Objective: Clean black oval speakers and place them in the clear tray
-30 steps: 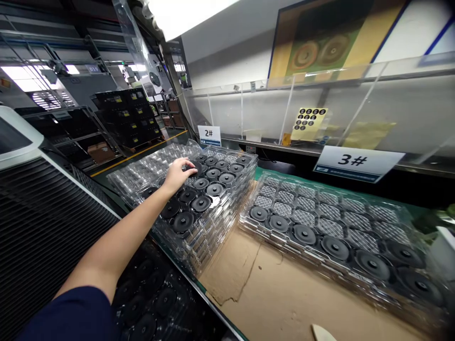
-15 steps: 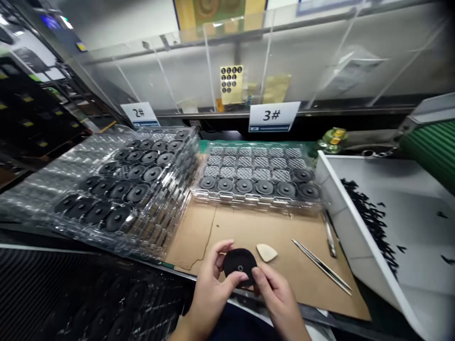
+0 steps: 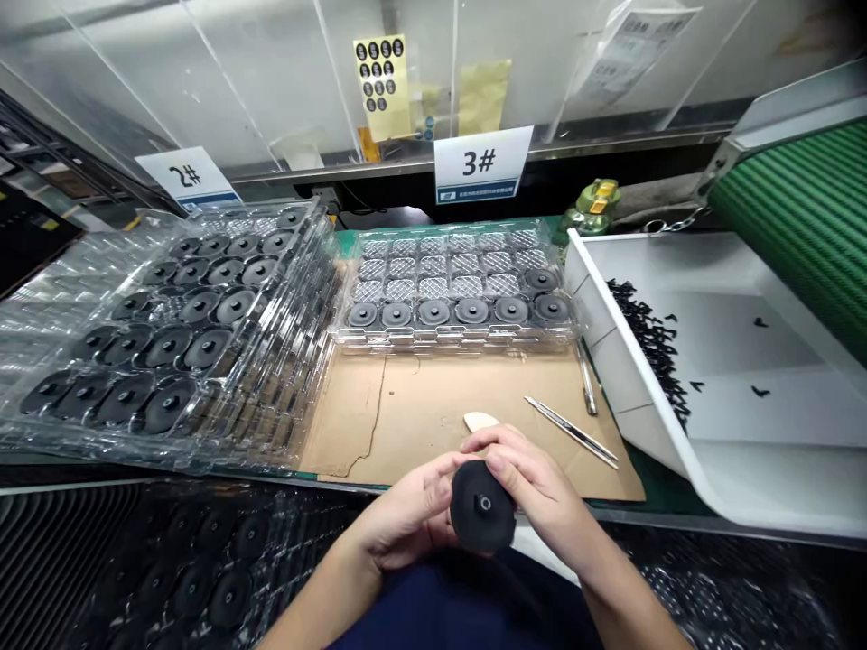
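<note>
Both hands hold a round black speaker unit (image 3: 482, 506) at the table's near edge, its central hub facing me. My left hand (image 3: 410, 515) cradles it from the left side, and my right hand (image 3: 528, 474) grips its upper right rim. Just beyond my right fingers, a cream plastic pry tool (image 3: 480, 421) lies on a cardboard sheet (image 3: 413, 415), partly hidden by them. Metal tweezers (image 3: 573, 431) lie to the right, out of reach of my fingertips.
To the left stand stacked transparent trays of black speakers (image 3: 203, 343); a partly filled tray (image 3: 453, 289) lies ahead, beneath a 3# sign (image 3: 482, 162). On the right are a white bin of small black pieces (image 3: 711, 361) and a green belt (image 3: 799, 208).
My hands have drawn the speaker closer and turned it, and my right hand has moved up over its rim. The view has tilted downward, and the pry tool now lies nearer my fingers.
</note>
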A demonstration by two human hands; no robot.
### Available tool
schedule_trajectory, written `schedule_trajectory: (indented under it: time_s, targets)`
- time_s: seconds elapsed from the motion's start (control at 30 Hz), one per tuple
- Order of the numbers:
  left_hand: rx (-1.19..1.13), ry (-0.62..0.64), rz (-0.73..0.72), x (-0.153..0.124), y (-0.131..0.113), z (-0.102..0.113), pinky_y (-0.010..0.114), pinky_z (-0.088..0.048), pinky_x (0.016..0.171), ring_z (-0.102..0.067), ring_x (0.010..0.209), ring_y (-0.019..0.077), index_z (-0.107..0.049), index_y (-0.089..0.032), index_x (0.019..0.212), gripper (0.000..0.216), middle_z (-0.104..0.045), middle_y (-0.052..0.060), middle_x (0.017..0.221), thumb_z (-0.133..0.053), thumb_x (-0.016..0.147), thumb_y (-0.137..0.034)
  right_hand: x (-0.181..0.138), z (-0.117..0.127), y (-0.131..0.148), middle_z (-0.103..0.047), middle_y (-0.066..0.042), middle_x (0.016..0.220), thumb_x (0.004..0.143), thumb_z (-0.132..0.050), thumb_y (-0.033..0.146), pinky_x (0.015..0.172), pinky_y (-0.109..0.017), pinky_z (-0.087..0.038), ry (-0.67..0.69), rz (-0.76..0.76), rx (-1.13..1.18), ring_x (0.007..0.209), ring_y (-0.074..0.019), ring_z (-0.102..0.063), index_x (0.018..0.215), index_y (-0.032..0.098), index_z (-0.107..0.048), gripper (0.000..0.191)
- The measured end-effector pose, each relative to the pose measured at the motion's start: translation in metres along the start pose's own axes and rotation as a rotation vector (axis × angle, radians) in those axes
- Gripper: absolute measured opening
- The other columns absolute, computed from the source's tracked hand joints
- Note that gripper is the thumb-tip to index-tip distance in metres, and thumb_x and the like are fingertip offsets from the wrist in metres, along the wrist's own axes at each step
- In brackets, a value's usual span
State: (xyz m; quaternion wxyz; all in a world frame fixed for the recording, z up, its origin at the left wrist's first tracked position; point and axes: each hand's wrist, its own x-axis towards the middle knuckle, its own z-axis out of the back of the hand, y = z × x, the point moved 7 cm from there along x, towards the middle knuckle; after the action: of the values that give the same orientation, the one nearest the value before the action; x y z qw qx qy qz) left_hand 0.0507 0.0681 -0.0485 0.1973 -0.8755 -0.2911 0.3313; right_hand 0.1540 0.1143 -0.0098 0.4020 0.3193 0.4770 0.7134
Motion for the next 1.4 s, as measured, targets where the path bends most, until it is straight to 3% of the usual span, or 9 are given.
schedule_trajectory:
  time_s: [0.1, 0.27, 0.47, 0.63, 0.8, 1.03, 1.17, 1.33, 1.4]
  targets:
    - [-0.063, 0.025, 0.008, -0.001, 0.005, -0.005, 0.029, -0.054, 0.067, -0.067, 0.087, 0.0245, -0.053, -0.020, 0.124, 0.072, -0.065, 0.010, 0.101, -0.076, 0.063, -0.051, -0.002, -0.006, -0.002, -0.064, -0.005, 0.101, 0.097, -0.034, 0.034, 0.087, -0.030, -0.048, 0.007, -0.003, -0.028, 0.099, -0.0158, -0.059, 0.087, 0.021, -0.067, 0.037]
    - [-0.183, -0.073, -0.123, -0.007, 0.001, 0.001, 0.033, -0.051, 0.083, -0.063, 0.096, 0.0219, -0.062, -0.018, 0.114, 0.055, -0.065, 0.009, 0.106, -0.077, 0.066, -0.041, -0.019, -0.001, 0.026, -0.053, -0.011, 0.133, 0.097, -0.026, 0.042, 0.104, -0.042, -0.037, -0.245, 0.208, -0.339, 0.127, -0.0229, -0.044, 0.136, 0.019, -0.038, 0.047]
    - [-0.238, -0.154, -0.235, -0.017, -0.010, 0.008, 0.025, -0.049, 0.082, -0.060, 0.106, 0.0217, -0.061, -0.023, 0.117, 0.059, -0.063, 0.008, 0.118, -0.079, 0.064, -0.040, -0.037, -0.037, 0.050, -0.057, -0.009, 0.131, 0.094, -0.034, 0.047, 0.115, -0.050, -0.012, -0.040, 0.522, -0.571, 0.137, -0.0263, -0.030, 0.140, 0.012, -0.033, 0.058]
    - [-0.287, -0.088, -0.244, -0.024, -0.016, 0.003, 0.028, -0.051, 0.084, -0.063, 0.102, 0.0248, -0.058, -0.021, 0.120, 0.066, -0.064, 0.010, 0.116, -0.080, 0.061, -0.042, -0.044, -0.022, 0.041, -0.069, -0.002, 0.113, 0.095, -0.033, 0.036, 0.112, -0.053, -0.016, -0.146, 0.501, -0.437, 0.132, -0.0255, -0.039, 0.131, 0.024, -0.045, 0.040]
    - [-0.300, -0.035, -0.232, -0.027, -0.016, 0.001, 0.024, -0.054, 0.080, -0.065, 0.098, 0.0189, -0.063, -0.018, 0.113, 0.047, -0.067, 0.010, 0.112, -0.073, 0.072, -0.038, -0.039, -0.010, 0.039, -0.070, -0.001, 0.111, 0.096, -0.031, 0.036, 0.110, -0.055, -0.021, -0.175, 0.513, -0.444, 0.131, -0.0254, -0.042, 0.134, 0.027, -0.044, 0.041]
    - [-0.260, 0.038, -0.211, -0.031, -0.016, -0.001, 0.025, -0.055, 0.077, -0.067, 0.097, 0.0242, -0.062, -0.017, 0.117, 0.053, -0.064, 0.012, 0.121, -0.072, 0.071, -0.041, -0.036, -0.003, 0.028, -0.054, -0.012, 0.132, 0.096, -0.021, 0.049, 0.110, -0.052, -0.022, -0.225, 0.376, -0.527, 0.133, -0.0281, -0.036, 0.142, 0.016, -0.032, 0.057]
    - [-0.271, -0.003, -0.222, -0.030, -0.016, 0.002, 0.026, -0.054, 0.082, -0.066, 0.098, 0.0214, -0.064, -0.018, 0.113, 0.047, -0.066, 0.010, 0.119, -0.073, 0.072, -0.038, -0.048, -0.016, 0.037, -0.062, -0.007, 0.123, 0.096, -0.024, 0.050, 0.110, -0.053, -0.020, -0.192, 0.509, -0.439, 0.131, -0.0252, -0.039, 0.143, 0.020, -0.028, 0.056]
    - [-0.232, -0.015, -0.222, -0.028, -0.016, 0.002, 0.028, -0.054, 0.081, -0.066, 0.099, 0.0241, -0.061, -0.017, 0.118, 0.054, -0.068, 0.012, 0.112, -0.075, 0.069, -0.037, -0.048, -0.009, 0.028, -0.060, -0.009, 0.126, 0.096, -0.025, 0.045, 0.110, -0.049, -0.023, -0.289, 0.360, -0.442, 0.134, -0.0242, -0.035, 0.140, 0.016, -0.034, 0.052]
    - [-0.230, -0.015, -0.222, -0.027, -0.016, 0.001, 0.028, -0.053, 0.083, -0.066, 0.101, 0.0249, -0.061, -0.017, 0.117, 0.056, -0.066, 0.013, 0.116, -0.076, 0.068, -0.038, -0.050, -0.012, 0.032, -0.063, -0.010, 0.123, 0.096, -0.027, 0.044, 0.110, -0.049, -0.023, -0.288, 0.432, -0.436, 0.134, -0.0243, -0.036, 0.139, 0.015, -0.034, 0.052]
